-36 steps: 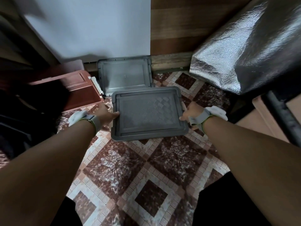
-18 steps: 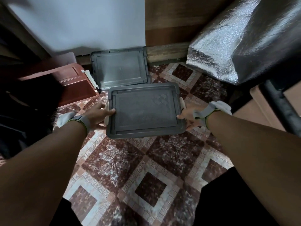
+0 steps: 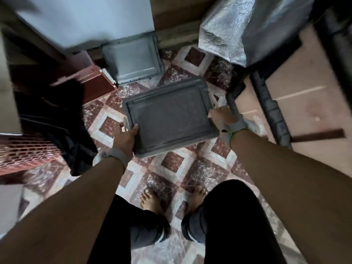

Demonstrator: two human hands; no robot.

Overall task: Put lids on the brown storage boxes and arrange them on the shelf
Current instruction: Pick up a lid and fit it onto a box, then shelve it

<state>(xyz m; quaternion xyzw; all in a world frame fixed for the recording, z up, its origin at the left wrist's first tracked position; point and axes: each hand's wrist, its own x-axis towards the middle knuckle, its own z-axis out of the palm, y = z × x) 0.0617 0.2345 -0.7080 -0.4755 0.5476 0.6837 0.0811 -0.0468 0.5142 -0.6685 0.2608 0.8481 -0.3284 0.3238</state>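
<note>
Brown box [image 3: 95, 84]: at ten o'clock on the patterned floor [image 3: 171, 168], partly in shadow; a lid looks seated on top with a pale latch at its near corner, though blur leaves that uncertain.
Left hand [image 3: 124, 137]: at nine o'clock of the held lid, thumb curled over its top edge, fingers beneath, a pale latch [image 3: 126, 123] standing just beside the thumb.
Spare lid [image 3: 133, 59]: grey, at twelve o'clock, propped against the wall base, untouched.
Held lid [image 3: 169, 116]: grey, rectangular, carried near level above the floor at centre, gripped at both short ends; whether a box hangs under it cannot be told.
Right hand [image 3: 222, 116]: at three o'clock of the held lid, fingers wrapped under its edge, knuckles up.
Silver-wrapped bundle [image 3: 247, 29]: at one o'clock, clear of the work.
Shelf: not identifiable in view.
Progress, as judged: early to middle; one lid in transit, one spare waiting, arranging on the shelf not yet done.
</note>
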